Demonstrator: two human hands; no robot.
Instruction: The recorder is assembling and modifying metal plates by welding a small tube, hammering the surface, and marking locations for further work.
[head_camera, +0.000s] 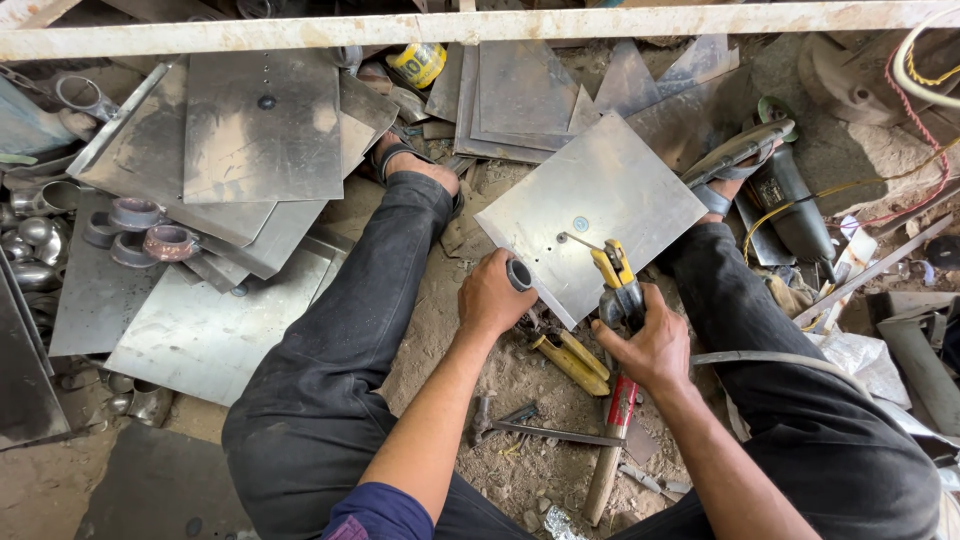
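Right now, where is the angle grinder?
In the head view, the angle grinder lies on the ground at the right, just beyond the person's right foot and right of the square metal sheet.

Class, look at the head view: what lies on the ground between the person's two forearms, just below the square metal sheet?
In the head view, a yellow-handled tool lies on the dirt there, between the left hand and right hand, below the metal sheet.

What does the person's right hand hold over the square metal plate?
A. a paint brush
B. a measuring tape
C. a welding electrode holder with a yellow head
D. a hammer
C: the right hand grips a welding electrode holder with a yellow head, whose thin rod reaches onto the square metal plate.
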